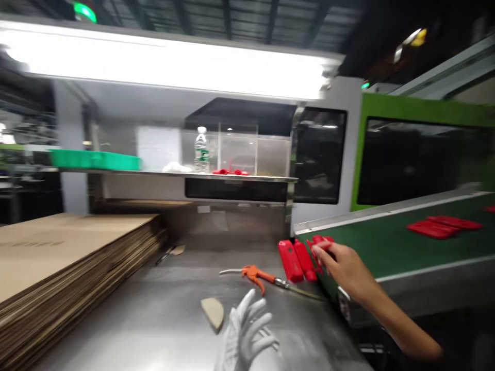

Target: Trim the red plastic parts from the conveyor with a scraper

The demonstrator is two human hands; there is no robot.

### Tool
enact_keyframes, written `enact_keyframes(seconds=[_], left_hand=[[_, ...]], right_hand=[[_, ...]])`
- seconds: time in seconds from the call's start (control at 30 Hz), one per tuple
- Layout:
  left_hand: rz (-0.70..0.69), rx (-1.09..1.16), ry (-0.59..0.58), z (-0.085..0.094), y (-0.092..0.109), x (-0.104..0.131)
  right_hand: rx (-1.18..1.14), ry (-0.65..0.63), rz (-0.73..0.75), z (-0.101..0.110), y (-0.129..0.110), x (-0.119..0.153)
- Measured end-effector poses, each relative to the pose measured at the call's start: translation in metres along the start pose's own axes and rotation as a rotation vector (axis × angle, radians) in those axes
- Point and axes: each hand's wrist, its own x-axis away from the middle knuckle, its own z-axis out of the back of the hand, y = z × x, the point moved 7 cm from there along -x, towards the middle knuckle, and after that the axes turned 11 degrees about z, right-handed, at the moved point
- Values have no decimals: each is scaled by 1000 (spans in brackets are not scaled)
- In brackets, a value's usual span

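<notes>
Partly blurred, the bare right hand (344, 265) pinches red plastic parts (299, 260) at the green conveyor belt (386, 245), while the gloved left hand (245, 335), cut off below, is spread.

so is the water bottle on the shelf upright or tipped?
Upright. The bottle stands on the steel shelf, cap at top, beside some red parts.

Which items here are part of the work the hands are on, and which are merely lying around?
In hand:
- red plastic parts at the conveyor's end, touched by the bare right hand
- green conveyor belt carrying more red parts
- gloved left hand, open, holding nothing

Lying about:
- orange air gun
- cardboard stack
- water bottle
- green tray
</notes>
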Motion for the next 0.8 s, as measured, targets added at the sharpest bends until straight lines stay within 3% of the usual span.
enact_keyframes(seconds=[0.1, 0.13, 0.2, 0.27, 0.4, 0.47, 0.6, 0.8], left_hand=[[113, 385, -327, -29, -7, 17], [158, 432, -366, -34, -9, 26], [212, 469, -269, -28, -12, 42], [284, 477, -131, -12, -14, 57], [351, 528, -110, 11, -5, 73], [345, 535, -101, 18, 2, 76], [399, 530, -64, 25, 11, 80], [362, 474, -63, 61, 25, 95]], right_hand=[[-223, -107, 49, -45, -54, 61], [-299, -158, 54, -56, -67, 77], [-434, -297, 83, -75, -86, 96], [-502, -375, 92, -82, -89, 101], [-493, -188, -129, -73, -50, 94], [-674, -228, -271, -86, -40, 99], [-1230, -457, -477, -128, -67, 121], [-1399, -394, -381, -144, -106, 126]])
